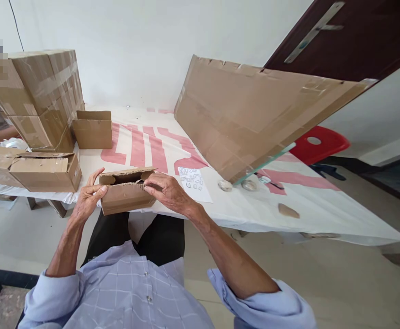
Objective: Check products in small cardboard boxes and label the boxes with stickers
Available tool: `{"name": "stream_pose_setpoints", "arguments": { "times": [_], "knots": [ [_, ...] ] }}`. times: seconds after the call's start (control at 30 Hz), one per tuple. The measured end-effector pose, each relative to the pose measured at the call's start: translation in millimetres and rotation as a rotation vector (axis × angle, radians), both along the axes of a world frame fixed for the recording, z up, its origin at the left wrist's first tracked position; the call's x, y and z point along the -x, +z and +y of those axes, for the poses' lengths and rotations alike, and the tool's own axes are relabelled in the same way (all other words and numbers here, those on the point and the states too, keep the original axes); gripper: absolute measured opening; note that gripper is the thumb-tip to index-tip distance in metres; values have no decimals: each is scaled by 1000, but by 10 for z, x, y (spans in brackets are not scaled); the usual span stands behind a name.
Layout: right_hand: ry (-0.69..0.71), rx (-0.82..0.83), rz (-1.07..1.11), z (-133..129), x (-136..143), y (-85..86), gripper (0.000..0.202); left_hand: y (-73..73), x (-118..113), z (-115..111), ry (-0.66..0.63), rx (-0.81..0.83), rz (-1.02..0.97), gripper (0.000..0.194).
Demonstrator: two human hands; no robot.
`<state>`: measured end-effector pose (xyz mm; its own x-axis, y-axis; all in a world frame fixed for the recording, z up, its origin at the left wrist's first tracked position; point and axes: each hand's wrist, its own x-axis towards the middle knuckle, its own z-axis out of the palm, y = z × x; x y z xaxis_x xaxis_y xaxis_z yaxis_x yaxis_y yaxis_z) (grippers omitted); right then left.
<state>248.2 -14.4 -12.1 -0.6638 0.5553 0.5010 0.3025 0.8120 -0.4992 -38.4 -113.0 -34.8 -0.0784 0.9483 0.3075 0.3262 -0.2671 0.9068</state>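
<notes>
A small brown cardboard box [126, 199] sits at the table's front edge, before my lap. Its top gapes partly, and the edge of the front flap looks torn and ragged. My left hand [91, 194] grips the box's left end, thumb on the front face and fingers behind. With fingers pinched together, my right hand [167, 189] holds the torn flap edge near the right top corner. What lies inside the box is too dark to make out. Just right of the box is a white paper sheet [195, 183] with small drawn shapes.
Taped cartons [45, 91] are stacked at the left, with a closed box [45, 172] before them and an open box [93, 132] beside. A large cardboard sheet [248, 114] leans at the right. Tape rolls [249, 184] and a cardboard scrap [288, 210] lie nearby. Another person is at far left.
</notes>
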Motion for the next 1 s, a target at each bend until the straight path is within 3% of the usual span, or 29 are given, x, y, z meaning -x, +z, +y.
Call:
{"name": "stream_pose_setpoints", "arguments": {
  "times": [0.17, 0.37, 0.47, 0.53, 0.67, 0.8, 1.0],
  "knots": [
    [-18, -98, -17, -98, -32, -32, 17, 0, 44, 14, 5, 18, -9, 63],
    [-79, -329, -86, -427, -134, -191, 21, 15, 170, 73, -36, 118, 237, 73],
    [-71, -329, -134, -566, -178, -287, 18, -2, 167, 132, -39, 82, 352, 89],
    [-56, -309, -129, -597, -188, -308, 10, 2, 130, 175, -11, 56, 405, 87],
    [-12, -212, -73, -497, -137, -221, 18, 75, -9, 241, 77, 43, 515, 70],
    [3, -125, -176, -259, 17, -64, 20, 157, -159, 269, 199, 115, 649, 62],
    [110, -227, -402, 73, 229, 55, 18, 155, -216, 270, 257, 73, 697, 52]
  ]
}}
